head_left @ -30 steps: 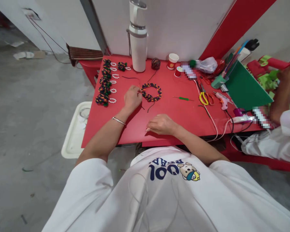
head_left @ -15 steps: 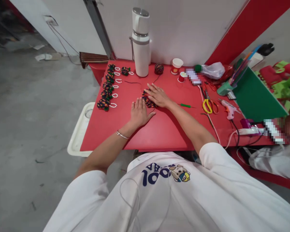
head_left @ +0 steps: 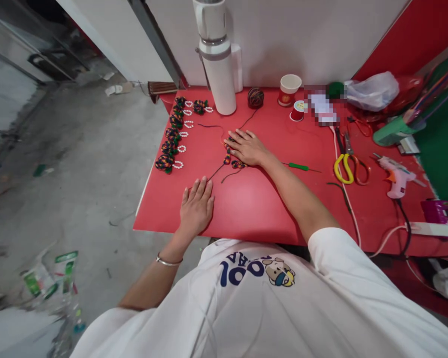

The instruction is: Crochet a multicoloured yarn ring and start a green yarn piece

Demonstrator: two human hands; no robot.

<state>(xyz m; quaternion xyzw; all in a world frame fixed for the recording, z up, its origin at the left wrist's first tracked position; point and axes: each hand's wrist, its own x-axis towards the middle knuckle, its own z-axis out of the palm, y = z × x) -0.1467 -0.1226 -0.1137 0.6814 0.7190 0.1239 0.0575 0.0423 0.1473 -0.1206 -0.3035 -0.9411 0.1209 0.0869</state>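
Observation:
My right hand (head_left: 247, 147) lies flat, fingers extended, over a multicoloured crocheted piece (head_left: 227, 157), covering part of it. Loose yarn ends trail from the piece toward the lower left. Flat on the red table (head_left: 246, 199) near its front edge is my left hand (head_left: 196, 206), fingers stretched out, with its fingertips by one dark yarn end (head_left: 217, 171). A dark yarn strand runs from behind my right hand up to a yarn ball (head_left: 256, 98). To the right of my forearm rests a green-handled crochet hook (head_left: 297, 166).
Crocheted pieces with white bead loops (head_left: 165, 162) line the table's left side. A white flask (head_left: 221, 74), paper cup (head_left: 289, 90) and red thread spool (head_left: 297, 110) stand at the back. Scissors (head_left: 344, 168), a pink glue gun (head_left: 395, 174) and cables lie right.
My left hand has slid off the crocheted piece toward the lower left, uncovering more of it and its yarn ends. My right hand stays on the piece. The view has shifted.

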